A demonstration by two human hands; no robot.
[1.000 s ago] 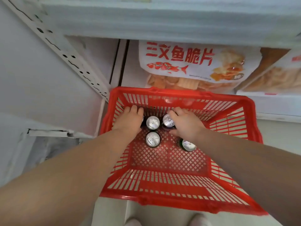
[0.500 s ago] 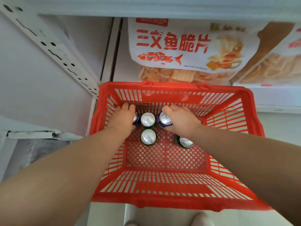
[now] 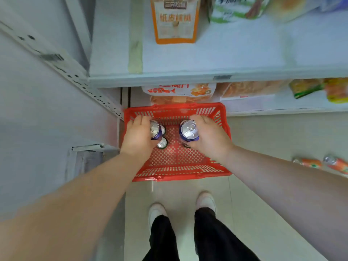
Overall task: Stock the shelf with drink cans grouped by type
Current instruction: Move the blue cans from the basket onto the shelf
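Over the basket, both hands up with cans:
Basket: red plastic basket [image 3: 180, 167] on the floor, hard against the bottom shelf [image 3: 282, 108].
Can count: two blue cans held; at least two more silver tops below — a green-rimmed can [image 3: 162, 143] and another top just behind the left-hand can; a further dark rim peeks under the right hand, unclear.
Left hand: left hand [image 3: 139, 137] — grip clamped round a blue can [image 3: 155, 129], upright, just above the basket's left side.
Right hand: right hand [image 3: 210, 136] — grip clamped round a second blue can [image 3: 188, 131], upright, raised over the basket.
Change: half a second ago both hands sat low among the cans on the basket bottom; now both blue cans are lifted, and the view has pulled back, showing shoes and an upper shelf.
Can look: blue-purple body, silver lid with pull tab.
Shelves: snack bags on both levels; upper shelf [image 3: 207, 59] front mostly bare.
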